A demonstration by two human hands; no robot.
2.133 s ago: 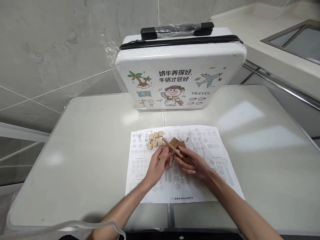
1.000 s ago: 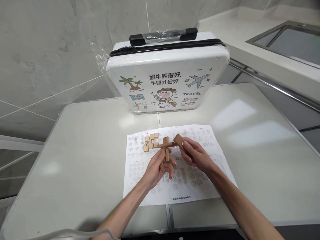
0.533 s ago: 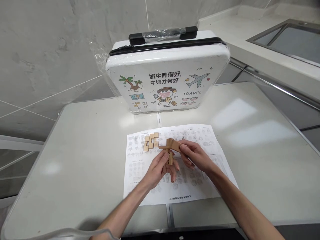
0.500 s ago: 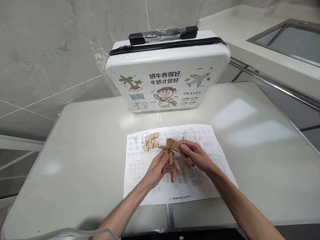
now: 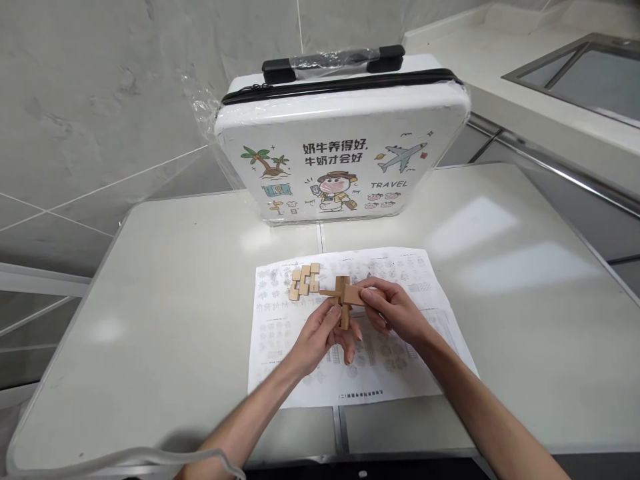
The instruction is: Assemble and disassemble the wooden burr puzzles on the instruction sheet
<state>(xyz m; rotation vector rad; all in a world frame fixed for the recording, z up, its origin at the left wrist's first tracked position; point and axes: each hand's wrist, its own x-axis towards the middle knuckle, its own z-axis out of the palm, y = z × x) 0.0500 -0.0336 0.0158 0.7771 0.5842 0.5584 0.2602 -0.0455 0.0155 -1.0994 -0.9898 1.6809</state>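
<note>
Both hands hold a small wooden puzzle cross (image 5: 342,297) just above a printed instruction sheet (image 5: 400,360). My left hand (image 5: 320,335) pinches the upright wooden stick from below, fingers closed on it. My right hand (image 5: 391,309) grips another wooden piece at the cross's right side, pressed against the horizontal bar. A group of several loose wooden pieces (image 5: 303,281) lies on the sheet just left of the cross, apart from both hands.
A white suitcase (image 5: 345,127) with cartoon prints and a black handle stands at the table's far edge. The white folding table (image 5: 165,287) has a centre seam. A steel-framed counter (image 5: 565,87) runs along the right. A clear cable (image 5: 125,457) lies at the near left.
My right hand brought its wooden piece leftward and down against the cross held by my left hand. The view shifted slightly; the loose pieces have not moved.
</note>
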